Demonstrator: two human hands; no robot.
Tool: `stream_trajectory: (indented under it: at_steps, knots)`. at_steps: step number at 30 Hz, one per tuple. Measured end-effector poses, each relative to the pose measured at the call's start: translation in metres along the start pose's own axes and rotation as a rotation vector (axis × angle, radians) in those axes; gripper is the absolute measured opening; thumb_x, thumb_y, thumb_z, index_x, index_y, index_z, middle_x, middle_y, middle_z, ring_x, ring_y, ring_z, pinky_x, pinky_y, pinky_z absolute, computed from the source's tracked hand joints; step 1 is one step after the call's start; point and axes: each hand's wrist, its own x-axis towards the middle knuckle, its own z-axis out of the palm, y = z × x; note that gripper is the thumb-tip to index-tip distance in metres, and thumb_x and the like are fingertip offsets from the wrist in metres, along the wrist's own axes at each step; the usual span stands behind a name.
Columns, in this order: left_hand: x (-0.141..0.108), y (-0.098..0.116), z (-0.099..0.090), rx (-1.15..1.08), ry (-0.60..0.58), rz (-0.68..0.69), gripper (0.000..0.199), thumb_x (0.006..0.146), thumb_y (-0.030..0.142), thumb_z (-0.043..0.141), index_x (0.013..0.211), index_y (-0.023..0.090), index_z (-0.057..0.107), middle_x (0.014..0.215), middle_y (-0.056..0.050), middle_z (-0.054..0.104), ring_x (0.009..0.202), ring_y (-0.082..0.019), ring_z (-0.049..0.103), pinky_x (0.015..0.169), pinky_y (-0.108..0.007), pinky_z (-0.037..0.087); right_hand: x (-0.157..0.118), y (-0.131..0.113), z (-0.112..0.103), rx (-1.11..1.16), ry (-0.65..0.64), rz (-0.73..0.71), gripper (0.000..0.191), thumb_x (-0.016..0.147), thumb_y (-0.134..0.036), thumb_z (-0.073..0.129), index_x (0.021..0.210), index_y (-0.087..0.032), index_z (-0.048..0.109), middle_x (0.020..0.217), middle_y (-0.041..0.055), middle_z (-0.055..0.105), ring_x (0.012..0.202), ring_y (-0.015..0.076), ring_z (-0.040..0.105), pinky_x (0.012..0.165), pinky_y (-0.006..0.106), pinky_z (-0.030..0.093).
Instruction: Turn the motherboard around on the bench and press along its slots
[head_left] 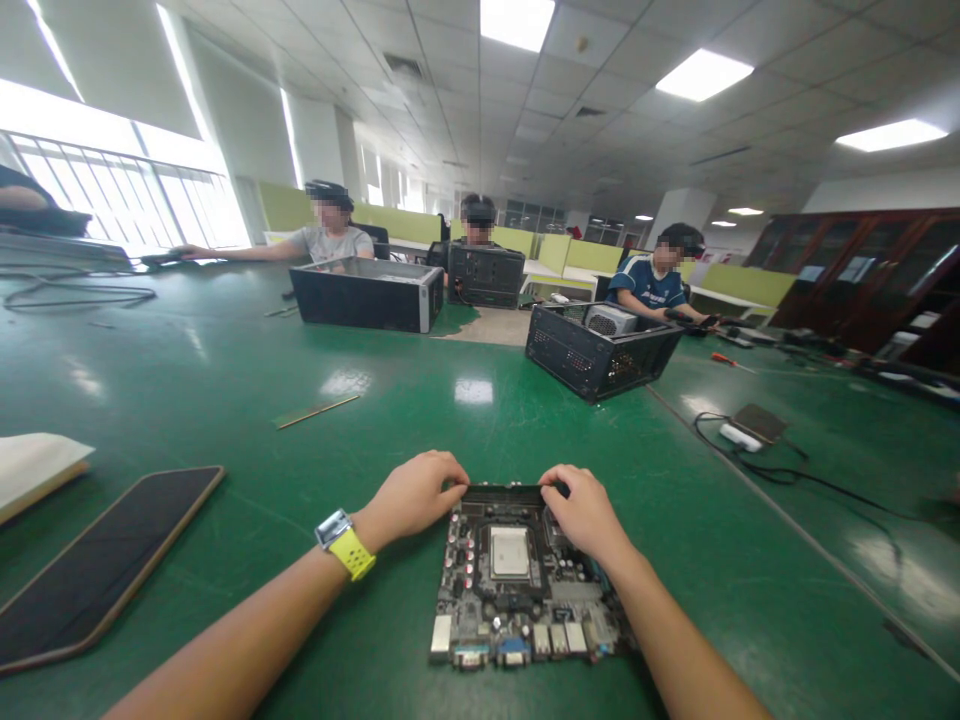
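A motherboard (551, 597) lies flat on the green table, its ports facing me and a square silver processor (510, 553) in its socket. Along the far edge of the board runs a narrow dark strip that looks like a memory stick (504, 491). My left hand (421, 490) pinches the left end of this strip between thumb and fingers. At the other end, my right hand (585, 508) has its thumb and fingers closed on the strip too. A watch with a yellow band (346, 545) is on my left wrist.
A large phone-like tablet (105, 560) and a paper stack (37, 470) lie left. Beyond are a thin stick (318, 412) and open computer cases (367, 293) (604, 350). Cables with a white plug (741, 437) lie right. Several people sit across the table.
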Motion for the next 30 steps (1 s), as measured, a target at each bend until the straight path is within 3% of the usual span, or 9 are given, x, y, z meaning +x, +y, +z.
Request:
stream_trajectory:
  at_steps: [10, 19, 30]
  knots:
    - [-0.0002, -0.0021, -0.0002, -0.037, 0.006, -0.017, 0.019, 0.079, 0.026, 0.054, 0.089, 0.021, 0.070, 0.087, -0.003, 0.070, 0.081, -0.020, 0.063, 0.076, -0.030, 0.047, -0.0009, 0.0015, 0.0013, 0.009, 0.004, -0.011, 0.019, 0.082, -0.025, 0.052, 0.094, -0.023, 0.067, 0.099, 0.0020, 0.068, 0.098, 0.0187, 0.055, 0.088, 0.029, 0.037]
    - [0.0002, -0.0014, -0.0022, -0.029, -0.022, -0.072, 0.019, 0.079, 0.026, 0.052, 0.079, 0.020, 0.071, 0.082, -0.003, 0.070, 0.078, -0.019, 0.063, 0.071, -0.026, 0.046, -0.0005, 0.0021, 0.0028, 0.003, -0.013, -0.050, 0.019, 0.083, -0.024, 0.050, 0.090, -0.024, 0.068, 0.096, 0.0014, 0.068, 0.096, 0.0183, 0.055, 0.088, 0.029, 0.036]
    - [-0.0005, -0.0004, -0.0066, -0.070, -0.054, -0.119, 0.021, 0.076, 0.027, 0.053, 0.084, 0.022, 0.071, 0.081, -0.002, 0.070, 0.075, -0.018, 0.062, 0.067, -0.025, 0.044, -0.0028, 0.0003, 0.0013, 0.001, -0.004, -0.058, 0.020, 0.083, -0.025, 0.049, 0.089, -0.025, 0.068, 0.094, 0.0002, 0.069, 0.095, 0.0177, 0.056, 0.087, 0.028, 0.037]
